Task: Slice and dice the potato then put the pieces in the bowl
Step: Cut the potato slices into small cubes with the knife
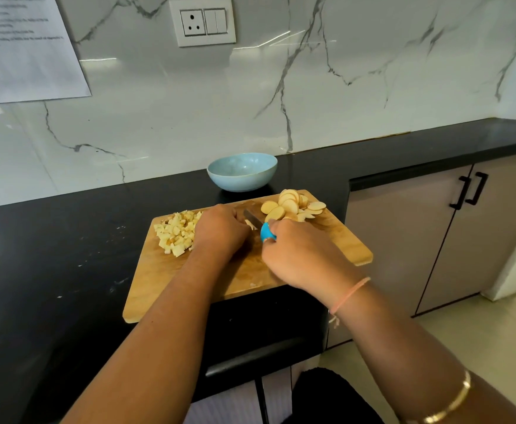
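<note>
Up close to your fingers, the knife point(254, 218) could nick you
Your left hand point(221, 231) has its fingers curled down on a small potato bit point(251, 225), right beside the blade, and your right hand point(296, 255) is wrapped tight round the blue handle point(267, 233). If the bit slips or a fingertip pokes out, you could get cut. Diced cubes point(178, 235) lie piled by the left edge of the cutting board point(250, 270) and could spill off. Round slices point(293, 205) wait far right, and the bowl point(242, 171) behind looks empty
</note>
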The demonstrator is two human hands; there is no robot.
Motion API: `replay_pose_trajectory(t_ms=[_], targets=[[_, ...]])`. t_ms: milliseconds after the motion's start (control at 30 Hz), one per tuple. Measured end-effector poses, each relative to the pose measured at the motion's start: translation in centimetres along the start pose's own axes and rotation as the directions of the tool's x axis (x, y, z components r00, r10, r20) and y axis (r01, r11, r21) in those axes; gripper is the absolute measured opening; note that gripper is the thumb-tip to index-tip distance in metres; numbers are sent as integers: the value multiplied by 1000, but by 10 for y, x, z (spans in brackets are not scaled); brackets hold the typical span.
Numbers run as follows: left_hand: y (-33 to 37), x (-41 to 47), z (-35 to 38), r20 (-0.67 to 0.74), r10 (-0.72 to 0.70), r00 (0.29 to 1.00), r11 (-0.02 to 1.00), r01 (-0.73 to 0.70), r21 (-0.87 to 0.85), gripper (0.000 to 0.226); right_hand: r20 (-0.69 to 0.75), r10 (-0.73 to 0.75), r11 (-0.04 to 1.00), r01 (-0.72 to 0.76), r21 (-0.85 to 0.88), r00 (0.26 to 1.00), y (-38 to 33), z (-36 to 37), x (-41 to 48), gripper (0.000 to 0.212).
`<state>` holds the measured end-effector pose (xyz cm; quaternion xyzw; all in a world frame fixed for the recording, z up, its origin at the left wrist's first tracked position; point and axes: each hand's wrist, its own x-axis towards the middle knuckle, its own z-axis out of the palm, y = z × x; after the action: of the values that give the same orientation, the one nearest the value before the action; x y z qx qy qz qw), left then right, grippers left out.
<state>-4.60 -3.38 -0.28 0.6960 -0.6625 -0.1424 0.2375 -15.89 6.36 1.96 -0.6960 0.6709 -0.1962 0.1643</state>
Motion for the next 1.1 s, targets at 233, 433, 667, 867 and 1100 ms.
replay_pose_trajectory(t_ms=[233,433,667,867,1100], targets=[[1,-2,3,-8,27,1000,999,-27,44,11,54,21,1000,-21,7,998,1,9,8,41],[0,-2,4,-24,23,999,999,-23,22,13,88,-15,1000,15,0,996,3,4,-12,42],[-3,0,3,-41,32,999,999,-30,33,23,77,-17,999,20,-36,997,8,-17,-33,41],[-5,4,-2,-35,-10,999,996,7,-89,9,-6,-28,1000,28,6,1000,4,-19,-25,42],[-4,-1,-5,7,-25,1000,989,26,-147,20,60,-8,1000,9,-7,998,-9,-3,-2,42]])
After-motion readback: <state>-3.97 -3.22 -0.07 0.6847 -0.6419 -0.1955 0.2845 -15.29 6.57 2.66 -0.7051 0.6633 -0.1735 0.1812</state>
